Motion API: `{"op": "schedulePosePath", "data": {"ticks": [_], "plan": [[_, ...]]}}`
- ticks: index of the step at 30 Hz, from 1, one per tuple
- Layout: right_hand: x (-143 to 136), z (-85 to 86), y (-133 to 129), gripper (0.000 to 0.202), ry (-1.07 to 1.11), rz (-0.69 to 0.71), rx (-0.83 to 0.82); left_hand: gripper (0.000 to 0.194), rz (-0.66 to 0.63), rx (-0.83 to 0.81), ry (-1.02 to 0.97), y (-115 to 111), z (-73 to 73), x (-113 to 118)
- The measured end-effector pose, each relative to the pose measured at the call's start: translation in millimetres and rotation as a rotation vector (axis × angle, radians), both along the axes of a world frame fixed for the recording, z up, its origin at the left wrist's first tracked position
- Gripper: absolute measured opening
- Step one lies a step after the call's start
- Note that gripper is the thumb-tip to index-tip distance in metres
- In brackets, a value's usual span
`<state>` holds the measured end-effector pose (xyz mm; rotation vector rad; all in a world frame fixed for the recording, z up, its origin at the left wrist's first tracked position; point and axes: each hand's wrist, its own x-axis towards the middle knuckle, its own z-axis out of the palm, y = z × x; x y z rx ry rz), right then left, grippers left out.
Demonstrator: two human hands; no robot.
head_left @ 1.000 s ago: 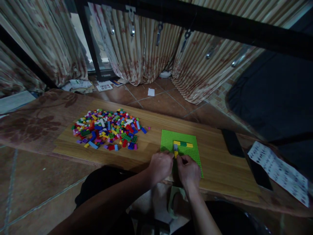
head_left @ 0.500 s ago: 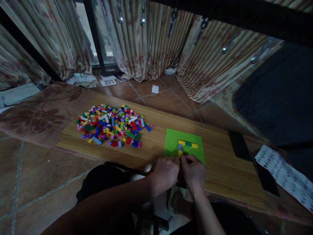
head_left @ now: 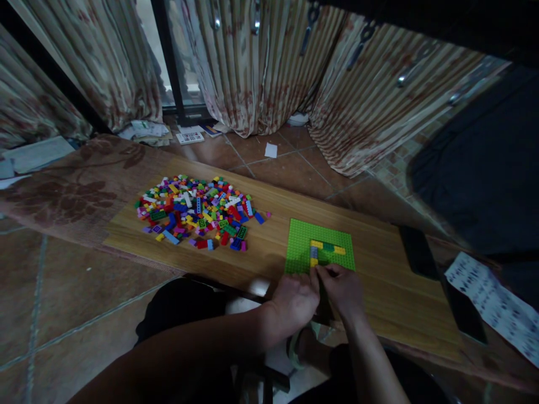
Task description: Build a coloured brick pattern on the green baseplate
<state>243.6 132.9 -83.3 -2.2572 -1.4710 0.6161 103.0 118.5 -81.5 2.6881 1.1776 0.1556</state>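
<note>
A green studded baseplate (head_left: 298, 241) lies on the wooden board, its near part covered by my hands. On it, yellow bricks (head_left: 339, 250) and a dark green brick (head_left: 328, 247) form a row. From the row's left end a column runs toward me, with a grey-blue brick (head_left: 314, 252) and a yellow brick (head_left: 314, 262). My left hand (head_left: 297, 297) is closed at the column's near end. Right beside it, my right hand (head_left: 343, 289) has its fingertips pinched at the same spot. Whatever is between the fingers is hidden.
A big heap of mixed toy bricks (head_left: 197, 210) spreads over the left of the wooden board (head_left: 269, 247). At the right end lie a black phone-like slab (head_left: 419, 252), another dark slab (head_left: 467, 314) and a printed sheet (head_left: 492, 297). Striped curtains (head_left: 261, 73) hang behind.
The view has shifted slightly, so the board and bricks sit a little further right. Both hands stay at the column's near end, and the visible bricks look the same.
</note>
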Motion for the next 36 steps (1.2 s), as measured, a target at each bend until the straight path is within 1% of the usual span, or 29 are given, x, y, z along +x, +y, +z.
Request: {"op": "schedulePosePath", "data": {"ticks": [3, 7, 10, 14, 17, 20, 24, 28, 31, 33, 36], "plan": [[6, 4.0, 4, 0.038, 0.009, 0.084, -0.019, 0.04, -0.001, 0.022, 0.031, -1, -0.2, 1], [10, 11.3, 14, 0.05, -0.072, 0.118, -0.057, 0.042, 0.002, 0.042, 0.03, -2, -5.2, 3], [14, 12.9, 23, 0.049, -0.103, 0.149, -0.132, 0.042, 0.0, 0.058, 0.007, -3, -8.6, 3], [22, 9.2, 31, 0.051, -0.103, 0.204, -0.186, 0.042, -0.02, 0.101, -0.037, -3, -8.8, 1], [26, 5.0, 33, 0.051, -0.104, 0.237, -0.197, 0.036, -0.056, 0.104, -0.051, -1, -8.9, 1], [28, 1.0, 33, 0.051, -0.099, 0.266, -0.221, 0.035, -0.065, 0.124, -0.07, 3, -12.2, 2], [29, -1.9, 35, 0.053, -0.107, 0.307, -0.214, 0.03, -0.114, 0.11, -0.068, 8, -16.6, 4], [28, 0.3, 37, 0.053, -0.077, 0.311, -0.211, 0.032, -0.107, 0.115, -0.023, 10, -14.7, 4], [28, 3.6, 37, 0.053, -0.025, 0.291, -0.221, 0.029, -0.113, 0.107, 0.012, 10, -12.4, 4], [30, 5.1, 34, 0.053, 0.024, 0.257, -0.205, 0.028, -0.109, 0.097, 0.02, 10, -11.5, 4], [34, 6.5, 27, 0.055, 0.101, 0.176, -0.131, 0.03, -0.083, 0.066, 0.019, 10, -9.1, 4]]}}
